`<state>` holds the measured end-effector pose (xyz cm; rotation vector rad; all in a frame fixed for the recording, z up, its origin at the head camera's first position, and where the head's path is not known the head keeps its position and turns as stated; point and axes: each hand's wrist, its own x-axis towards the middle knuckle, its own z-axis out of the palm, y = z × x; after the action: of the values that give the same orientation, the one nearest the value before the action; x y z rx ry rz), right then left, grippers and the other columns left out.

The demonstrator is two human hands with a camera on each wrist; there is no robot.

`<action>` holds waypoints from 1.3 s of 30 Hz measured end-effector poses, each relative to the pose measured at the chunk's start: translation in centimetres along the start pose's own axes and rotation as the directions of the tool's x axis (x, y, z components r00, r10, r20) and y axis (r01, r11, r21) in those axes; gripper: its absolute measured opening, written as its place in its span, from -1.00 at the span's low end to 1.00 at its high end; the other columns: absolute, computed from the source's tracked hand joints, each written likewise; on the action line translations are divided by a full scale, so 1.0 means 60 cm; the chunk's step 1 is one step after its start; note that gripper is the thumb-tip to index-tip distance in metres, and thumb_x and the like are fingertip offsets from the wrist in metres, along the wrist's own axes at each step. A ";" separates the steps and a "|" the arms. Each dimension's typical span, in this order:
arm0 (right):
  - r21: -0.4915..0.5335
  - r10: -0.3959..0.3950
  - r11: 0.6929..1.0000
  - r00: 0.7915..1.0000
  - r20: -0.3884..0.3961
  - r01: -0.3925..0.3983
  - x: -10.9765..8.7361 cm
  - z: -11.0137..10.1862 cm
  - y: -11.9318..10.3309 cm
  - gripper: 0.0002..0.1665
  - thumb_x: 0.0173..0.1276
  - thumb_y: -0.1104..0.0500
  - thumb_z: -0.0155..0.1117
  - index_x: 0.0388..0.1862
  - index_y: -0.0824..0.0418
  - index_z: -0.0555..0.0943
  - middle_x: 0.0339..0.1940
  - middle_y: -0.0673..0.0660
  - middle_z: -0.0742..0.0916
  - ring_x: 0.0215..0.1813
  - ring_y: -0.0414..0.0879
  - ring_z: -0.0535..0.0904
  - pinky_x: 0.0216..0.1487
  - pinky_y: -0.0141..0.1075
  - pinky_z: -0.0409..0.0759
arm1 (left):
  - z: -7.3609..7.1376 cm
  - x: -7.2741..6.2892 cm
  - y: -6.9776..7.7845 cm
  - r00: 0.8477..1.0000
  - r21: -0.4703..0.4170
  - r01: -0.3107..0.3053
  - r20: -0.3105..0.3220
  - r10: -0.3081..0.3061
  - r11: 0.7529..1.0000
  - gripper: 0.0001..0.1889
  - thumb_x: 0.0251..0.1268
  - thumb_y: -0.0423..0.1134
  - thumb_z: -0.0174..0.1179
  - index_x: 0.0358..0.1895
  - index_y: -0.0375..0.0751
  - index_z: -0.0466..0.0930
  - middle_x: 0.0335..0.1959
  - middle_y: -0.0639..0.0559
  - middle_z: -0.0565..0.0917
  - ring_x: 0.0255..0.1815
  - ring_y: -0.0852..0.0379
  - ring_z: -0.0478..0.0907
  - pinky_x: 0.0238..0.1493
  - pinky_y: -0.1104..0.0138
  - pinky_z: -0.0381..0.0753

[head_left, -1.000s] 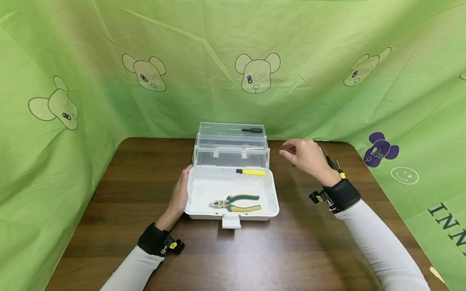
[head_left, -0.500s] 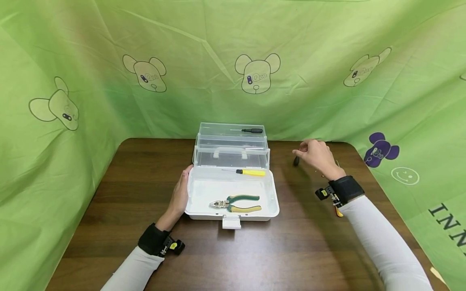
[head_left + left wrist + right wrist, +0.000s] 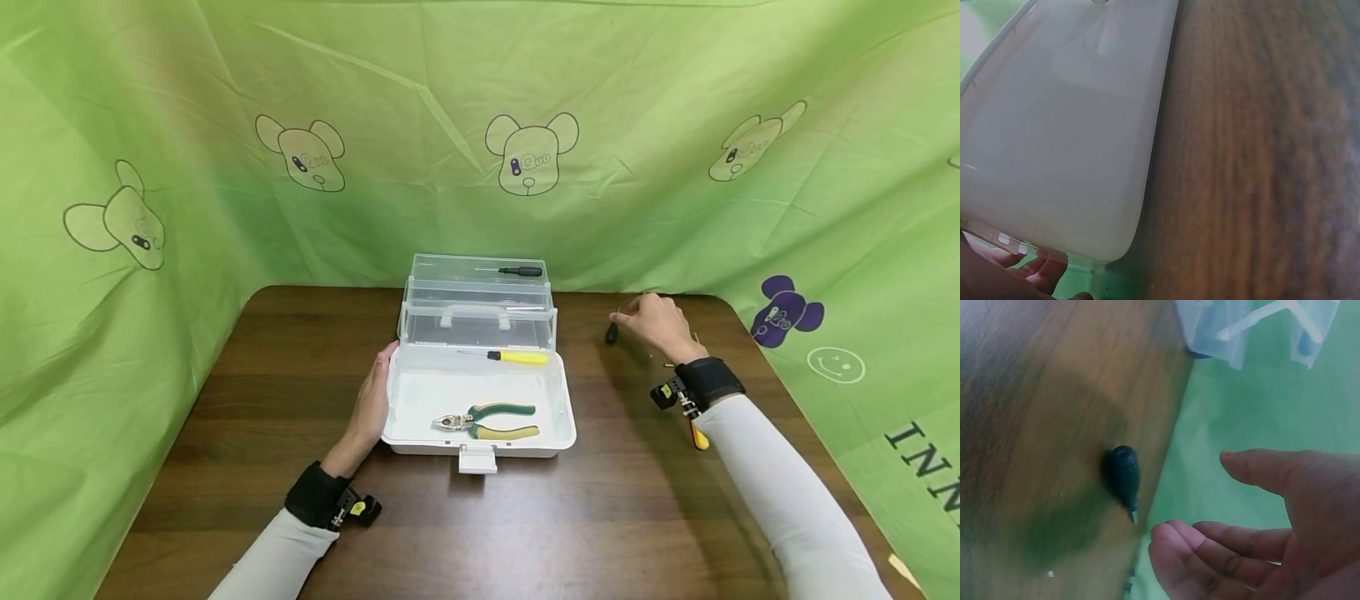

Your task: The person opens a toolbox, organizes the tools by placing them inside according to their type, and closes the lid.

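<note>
My left hand (image 3: 371,402) holds the left side of an open white toolbox (image 3: 567,408). In the left wrist view its fingers (image 3: 1047,274) bend round the far corner, beside the box wall (image 3: 1066,125). Pliers with green and tan handles (image 3: 504,409) lie in the base, and a yellow-handled screwdriver (image 3: 522,357) lies along its back. My right hand (image 3: 657,323) hovers over the table's back right. Its thumb and fingers are apart with nothing between them. Just beyond the fingertips, a black-handled screwdriver (image 3: 1124,475) sits on the table, its shaft mostly unseen.
The toolbox's clear lid trays (image 3: 480,325) stand raised, with another black screwdriver (image 3: 521,272) in the top one. A yellow-orange handle (image 3: 699,435) shows partly under the right forearm. A green curtain (image 3: 420,208) hangs close behind the brown table (image 3: 300,333).
My right hand has moved right and slightly down, away from the toolbox, and the black screwdriver now shows by its fingertips. The yellow-orange handle has come into sight. My left hand stays put.
</note>
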<state>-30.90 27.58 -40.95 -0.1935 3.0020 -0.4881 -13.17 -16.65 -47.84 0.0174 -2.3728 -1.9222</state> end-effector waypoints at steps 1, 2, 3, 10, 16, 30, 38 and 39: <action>-0.001 0.009 1.000 1.000 0.007 -0.009 0.001 0.002 0.001 -0.32 0.53 -0.20 0.32 0.16 0.41 0.73 -0.01 0.49 0.77 -0.05 0.42 0.69 -0.06 0.22 0.63 | 0.000 0.000 0.001 1.000 0.003 0.000 0.000 0.000 1.000 -0.35 0.84 -0.02 -0.59 0.68 -0.38 0.05 0.71 -0.32 0.10 0.74 -0.21 -0.05 0.70 -0.12 -0.10; -0.003 0.013 1.000 1.000 0.008 -0.013 0.002 0.004 0.002 -0.35 0.52 -0.20 0.32 0.12 0.38 0.76 -0.04 0.48 0.78 -0.07 0.42 0.70 -0.09 0.20 0.63 | 0.000 0.000 0.002 1.000 0.005 0.000 0.000 0.000 1.000 -0.35 0.84 -0.02 -0.59 0.68 -0.39 0.05 0.71 -0.32 0.10 0.74 -0.22 -0.05 0.70 -0.13 -0.11; -0.004 0.019 1.000 1.000 0.011 -0.019 0.002 0.007 0.002 -0.38 0.51 -0.20 0.32 0.08 0.35 0.79 -0.08 0.47 0.79 -0.10 0.41 0.70 -0.12 0.19 0.63 | 0.000 0.000 0.001 1.000 0.007 -0.001 -0.002 0.001 1.000 -0.35 0.84 -0.02 -0.59 0.68 -0.39 0.05 0.70 -0.32 0.10 0.74 -0.22 -0.05 0.70 -0.13 -0.10; -0.015 0.034 0.999 0.999 0.010 -0.034 0.016 0.025 0.010 -0.48 0.45 -0.18 0.37 -0.57 0.16 0.72 -0.32 0.36 0.77 -0.13 0.42 0.70 -0.11 0.21 0.63 | 0.001 0.000 -0.001 1.000 -0.006 -0.003 0.001 0.003 1.000 -0.35 0.84 -0.03 -0.59 0.68 -0.40 0.05 0.70 -0.33 0.12 0.73 -0.22 -0.01 0.69 -0.12 -0.07; -0.048 0.048 0.998 0.999 -0.006 -0.048 0.025 0.031 0.012 -0.39 0.42 -0.18 0.38 -0.74 0.09 0.48 -0.29 0.45 0.76 -0.07 0.49 0.69 -0.03 0.28 0.61 | 0.001 0.000 -0.002 1.000 -0.010 0.006 0.004 -0.006 1.000 -0.35 0.84 -0.02 -0.58 0.69 -0.38 0.04 0.70 -0.32 0.11 0.73 -0.21 -0.02 0.69 -0.12 -0.07; -0.062 0.045 0.997 0.999 -0.020 -0.046 0.043 0.057 0.016 -0.37 0.42 -0.12 0.39 -0.74 0.11 0.39 -0.43 0.31 0.69 -0.22 0.36 0.69 -0.15 0.23 0.63 | 0.001 0.000 -0.002 1.000 -0.017 0.007 -0.005 -0.007 1.000 -0.35 0.84 -0.02 -0.57 0.68 -0.38 0.06 0.69 -0.33 0.13 0.72 -0.22 0.00 0.69 -0.13 -0.05; -0.037 0.088 0.995 0.995 -0.055 -0.090 0.045 0.066 0.012 -0.43 0.41 -0.08 0.41 -0.70 0.17 0.48 -0.23 0.53 0.74 -0.09 0.53 0.69 -0.17 0.28 0.67 | 0.002 0.000 -0.002 1.000 -0.011 -0.007 -0.014 0.007 1.000 -0.36 0.84 -0.05 -0.56 0.66 -0.43 0.08 0.68 -0.37 0.13 0.72 -0.26 -0.01 0.68 -0.15 -0.07; -0.035 0.093 0.995 0.994 -0.061 -0.096 0.045 0.067 0.011 -0.44 0.40 -0.08 0.42 -0.69 0.17 0.48 -0.20 0.55 0.74 -0.07 0.54 0.69 -0.17 0.28 0.67 | 0.002 0.000 -0.002 1.000 -0.010 -0.007 -0.015 0.007 1.000 -0.36 0.84 -0.05 -0.56 0.66 -0.43 0.08 0.68 -0.37 0.13 0.72 -0.25 -0.01 0.69 -0.14 -0.06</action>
<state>-33.16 26.60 -45.17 -0.0398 3.0620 -0.4357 -13.20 -16.57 -47.99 0.0226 -2.3504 -1.9239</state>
